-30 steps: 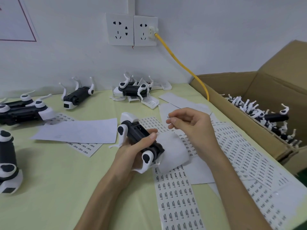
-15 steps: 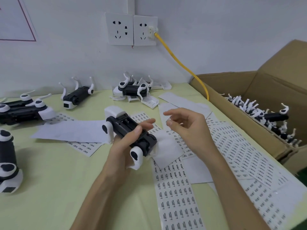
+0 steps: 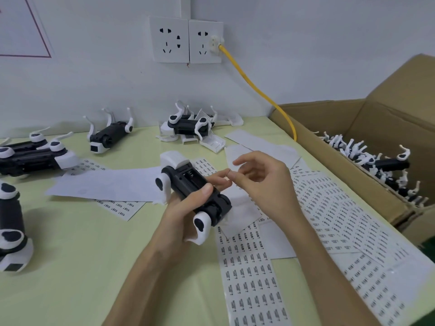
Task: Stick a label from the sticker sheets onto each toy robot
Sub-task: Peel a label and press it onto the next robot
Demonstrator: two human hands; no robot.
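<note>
My left hand [image 3: 181, 215] grips a black and white toy robot [image 3: 188, 184] above the table, underside up, thumb across its black body. My right hand [image 3: 266, 182] is just right of it, thumb and a fingertip pinching what looks like a tiny label [image 3: 228, 171] against the tip of my left index finger. Sticker sheets [image 3: 251, 278] printed with rows of small labels lie under and to the right of my hands, more of these sheets [image 3: 341, 220] fanning toward the box.
Other toy robots lie at the left edge [image 3: 11, 224], far left [image 3: 30, 156], back [image 3: 108, 135] and back centre [image 3: 188, 125]. A blank white sheet [image 3: 110, 184] lies left of my hands. A cardboard box [image 3: 329, 156] holding several robots [image 3: 376, 163] stands right. A yellow cable [image 3: 259, 92] runs from the wall socket.
My left hand has lifted the robot up and to the left and turned its underside up. My right hand has moved in from the sheets to meet the robot.
</note>
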